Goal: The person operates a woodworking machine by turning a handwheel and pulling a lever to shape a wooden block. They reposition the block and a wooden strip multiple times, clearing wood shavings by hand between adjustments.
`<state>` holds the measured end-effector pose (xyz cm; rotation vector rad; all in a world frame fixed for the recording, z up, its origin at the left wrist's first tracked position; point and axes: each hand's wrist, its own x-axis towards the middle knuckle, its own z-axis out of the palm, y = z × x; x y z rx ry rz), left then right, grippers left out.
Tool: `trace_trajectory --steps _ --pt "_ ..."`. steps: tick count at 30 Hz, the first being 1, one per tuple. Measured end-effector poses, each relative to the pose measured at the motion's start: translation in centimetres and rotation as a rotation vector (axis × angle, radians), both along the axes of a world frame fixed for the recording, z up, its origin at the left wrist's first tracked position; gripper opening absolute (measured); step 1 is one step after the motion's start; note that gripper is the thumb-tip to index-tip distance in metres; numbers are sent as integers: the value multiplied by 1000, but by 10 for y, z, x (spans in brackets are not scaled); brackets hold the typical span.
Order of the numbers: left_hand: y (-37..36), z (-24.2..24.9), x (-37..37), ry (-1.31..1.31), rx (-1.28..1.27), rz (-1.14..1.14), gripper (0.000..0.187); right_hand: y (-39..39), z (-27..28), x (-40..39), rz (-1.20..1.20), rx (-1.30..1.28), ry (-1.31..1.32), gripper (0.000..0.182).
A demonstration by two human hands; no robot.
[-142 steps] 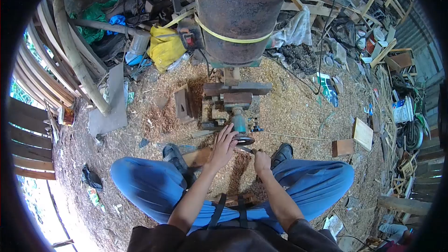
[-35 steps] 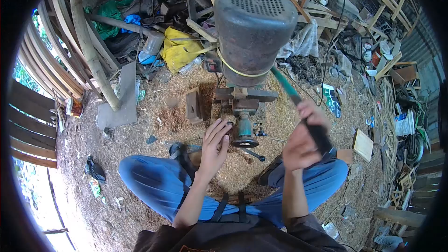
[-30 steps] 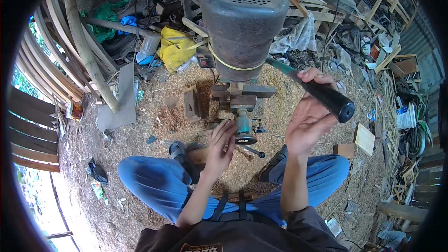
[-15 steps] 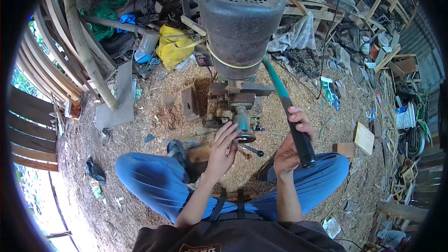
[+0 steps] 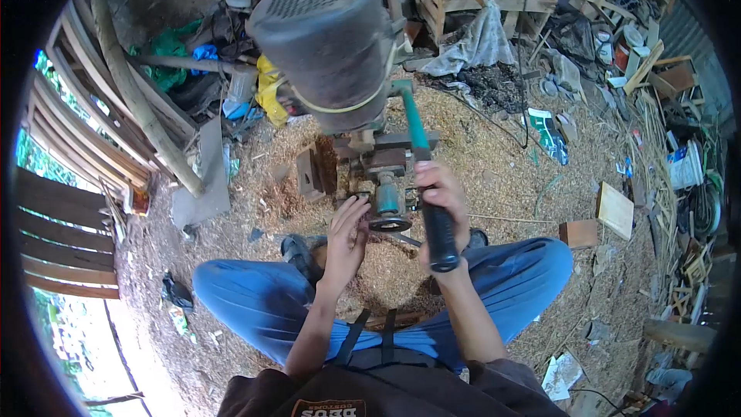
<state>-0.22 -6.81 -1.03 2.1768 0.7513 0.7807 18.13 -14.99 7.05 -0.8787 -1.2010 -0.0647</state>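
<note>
My right hand (image 5: 448, 205) is closed around the black grip of a hammer (image 5: 417, 127) with a green shaft. The hammer's upper end is beside a large dark motor-like housing (image 5: 328, 50) with a perforated cap and a yellow band. Beneath the housing is a metal mechanism (image 5: 382, 158) with a green cylindrical part (image 5: 387, 199) and a round black wheel (image 5: 390, 225). My left hand (image 5: 345, 243) is just left of that wheel, fingers extended and slightly bent, their tips at the mechanism's side.
Wood shavings cover the ground, with a wooden block (image 5: 311, 173) left of the mechanism. Further right lie a brown block (image 5: 578, 234) and a pale board (image 5: 615, 211). A long pole (image 5: 143, 104) leans at the left. A wooden crate (image 5: 440, 11) and scrap stand behind.
My right hand and the hammer have moved left, closer to the mechanism. My left hand has shifted left and slightly down from the green part. The view has turned, so the housing appears further left and tilted.
</note>
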Motion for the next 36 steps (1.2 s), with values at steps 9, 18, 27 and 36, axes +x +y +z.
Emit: trace_trajectory --steps 9,18,27,36 --pt "3 -3 27 -128 -159 258 38 -30 30 -5 47 -217 35 93" --pt "-10 37 59 -88 62 251 38 -34 37 25 188 -233 -5 72" --pt "-13 58 61 -77 204 227 39 -34 34 34 228 -294 -98 78" --pt "-4 68 52 -155 150 323 31 32 96 60 27 -230 -84 56"
